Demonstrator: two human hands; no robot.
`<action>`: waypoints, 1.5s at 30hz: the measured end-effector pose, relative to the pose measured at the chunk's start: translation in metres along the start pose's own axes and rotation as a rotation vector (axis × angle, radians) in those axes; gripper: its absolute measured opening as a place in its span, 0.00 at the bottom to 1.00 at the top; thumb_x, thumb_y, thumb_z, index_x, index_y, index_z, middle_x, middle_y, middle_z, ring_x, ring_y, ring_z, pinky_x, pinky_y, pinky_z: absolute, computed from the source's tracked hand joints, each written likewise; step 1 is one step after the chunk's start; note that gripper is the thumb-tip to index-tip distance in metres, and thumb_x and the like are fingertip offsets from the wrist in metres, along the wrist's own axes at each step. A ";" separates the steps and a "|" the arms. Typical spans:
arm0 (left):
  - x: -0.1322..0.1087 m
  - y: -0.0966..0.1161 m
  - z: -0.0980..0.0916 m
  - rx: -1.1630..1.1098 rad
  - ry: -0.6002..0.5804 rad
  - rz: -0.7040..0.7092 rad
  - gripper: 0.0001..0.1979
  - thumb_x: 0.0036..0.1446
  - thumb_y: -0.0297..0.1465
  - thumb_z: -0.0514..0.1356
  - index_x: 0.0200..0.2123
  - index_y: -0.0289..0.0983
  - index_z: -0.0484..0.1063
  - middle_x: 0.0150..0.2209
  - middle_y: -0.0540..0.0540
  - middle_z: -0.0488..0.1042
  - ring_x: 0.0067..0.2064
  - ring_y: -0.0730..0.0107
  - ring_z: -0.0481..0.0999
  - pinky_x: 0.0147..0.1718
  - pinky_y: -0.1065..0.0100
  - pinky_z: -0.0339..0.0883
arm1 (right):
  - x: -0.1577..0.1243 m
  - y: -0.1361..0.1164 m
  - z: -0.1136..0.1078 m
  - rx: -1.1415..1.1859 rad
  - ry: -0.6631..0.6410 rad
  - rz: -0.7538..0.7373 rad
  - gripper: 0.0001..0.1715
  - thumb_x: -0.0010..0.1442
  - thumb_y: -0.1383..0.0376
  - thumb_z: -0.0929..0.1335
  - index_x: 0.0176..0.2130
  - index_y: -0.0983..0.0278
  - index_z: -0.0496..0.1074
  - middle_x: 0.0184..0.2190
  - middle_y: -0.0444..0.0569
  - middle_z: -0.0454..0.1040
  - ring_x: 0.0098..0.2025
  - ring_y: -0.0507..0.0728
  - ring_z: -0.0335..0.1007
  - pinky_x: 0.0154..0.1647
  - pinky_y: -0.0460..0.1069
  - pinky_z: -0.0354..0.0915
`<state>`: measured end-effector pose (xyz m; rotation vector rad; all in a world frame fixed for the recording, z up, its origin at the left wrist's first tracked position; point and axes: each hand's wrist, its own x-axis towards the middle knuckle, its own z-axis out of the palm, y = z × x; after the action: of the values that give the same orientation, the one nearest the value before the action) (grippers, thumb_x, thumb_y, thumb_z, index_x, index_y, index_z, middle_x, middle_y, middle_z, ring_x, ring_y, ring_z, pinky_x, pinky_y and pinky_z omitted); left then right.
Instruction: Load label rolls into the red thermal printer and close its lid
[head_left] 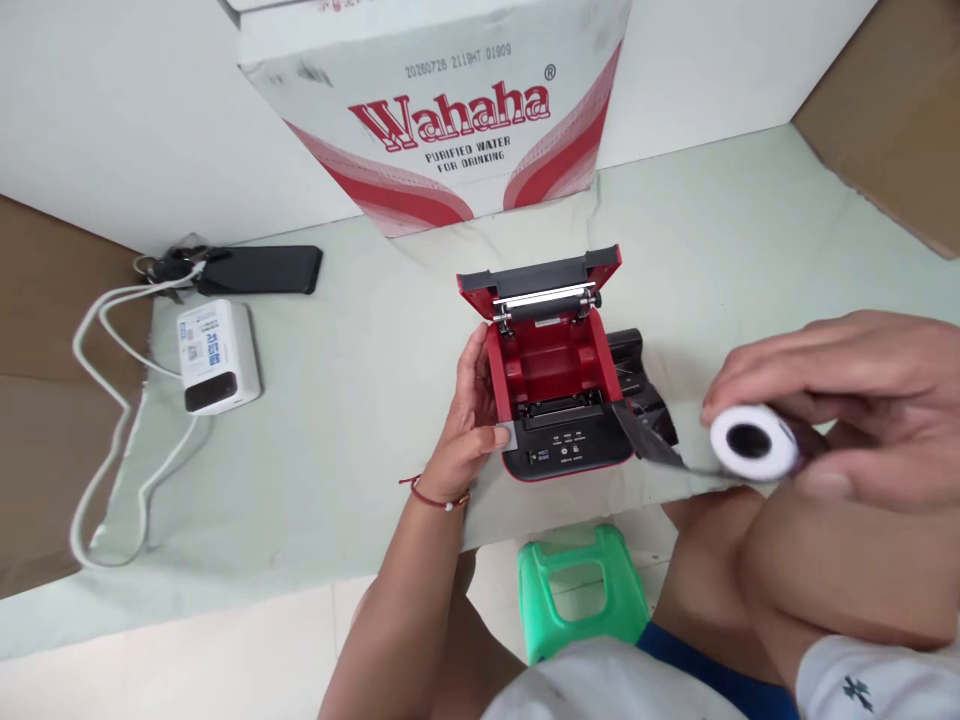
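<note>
A small red-and-black receipt printer stands on the table with its lid raised and its red paper bay uncovered. My left hand grips the printer's left side, the thumb on its front corner. To the right of the printer, my right hand is closed round a paper roll, whose white end and dark core hole face me. A dark strip stretches from the roll toward the printer's front right corner. Black crumpled plastic lies against the printer's right side.
A large Wahaha water carton stands behind the printer. On the left are a black phone, a white power bank and a looped white cable. Cardboard borders the right. A green stool is below the table edge.
</note>
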<state>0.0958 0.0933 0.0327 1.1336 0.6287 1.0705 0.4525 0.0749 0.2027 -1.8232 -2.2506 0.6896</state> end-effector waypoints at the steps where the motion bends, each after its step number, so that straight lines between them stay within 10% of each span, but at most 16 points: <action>1: 0.000 0.000 0.000 0.003 0.002 0.004 0.53 0.59 0.53 0.76 0.82 0.64 0.57 0.87 0.53 0.53 0.89 0.38 0.47 0.87 0.35 0.44 | 0.005 -0.011 0.004 0.020 -0.012 -0.033 0.18 0.70 0.52 0.76 0.53 0.58 0.87 0.45 0.54 0.88 0.44 0.62 0.81 0.46 0.55 0.70; 8: 0.002 0.003 0.002 0.017 -0.019 0.011 0.53 0.59 0.53 0.76 0.82 0.63 0.56 0.87 0.51 0.53 0.88 0.36 0.49 0.86 0.33 0.48 | 0.061 -0.081 0.047 0.187 -0.161 -0.262 0.18 0.70 0.63 0.74 0.57 0.55 0.86 0.48 0.48 0.89 0.44 0.60 0.84 0.47 0.52 0.74; 20: 0.003 0.002 -0.001 0.011 -0.015 -0.009 0.56 0.56 0.52 0.78 0.82 0.61 0.56 0.87 0.50 0.53 0.88 0.36 0.47 0.86 0.35 0.47 | 0.079 -0.117 0.073 -0.244 -0.220 -0.075 0.24 0.70 0.72 0.67 0.58 0.57 0.85 0.52 0.52 0.90 0.44 0.65 0.85 0.35 0.54 0.64; 31: 0.007 0.001 0.000 -0.007 -0.021 0.073 0.52 0.58 0.47 0.77 0.81 0.60 0.59 0.87 0.53 0.53 0.89 0.39 0.47 0.87 0.40 0.46 | 0.048 -0.079 0.058 -0.100 -0.197 -0.409 0.22 0.75 0.71 0.66 0.54 0.56 0.87 0.58 0.47 0.90 0.52 0.61 0.89 0.46 0.53 0.79; 40: 0.033 0.004 -0.007 0.090 0.236 0.275 0.53 0.54 0.60 0.77 0.79 0.65 0.61 0.86 0.54 0.56 0.89 0.38 0.46 0.86 0.40 0.45 | 0.018 -0.064 0.051 0.064 -0.195 -0.592 0.24 0.75 0.72 0.65 0.55 0.58 0.89 0.63 0.45 0.88 0.47 0.54 0.91 0.38 0.45 0.78; 45: 0.039 0.017 -0.002 0.105 0.250 0.340 0.38 0.65 0.63 0.67 0.74 0.63 0.71 0.77 0.52 0.72 0.86 0.42 0.59 0.85 0.43 0.50 | 0.017 -0.062 0.040 0.054 -0.317 -0.564 0.23 0.75 0.73 0.68 0.57 0.56 0.88 0.66 0.44 0.86 0.45 0.52 0.91 0.37 0.44 0.76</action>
<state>0.1029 0.1306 0.0523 1.2355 0.7098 1.5013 0.3774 0.0719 0.1925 -1.0155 -2.7249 0.9529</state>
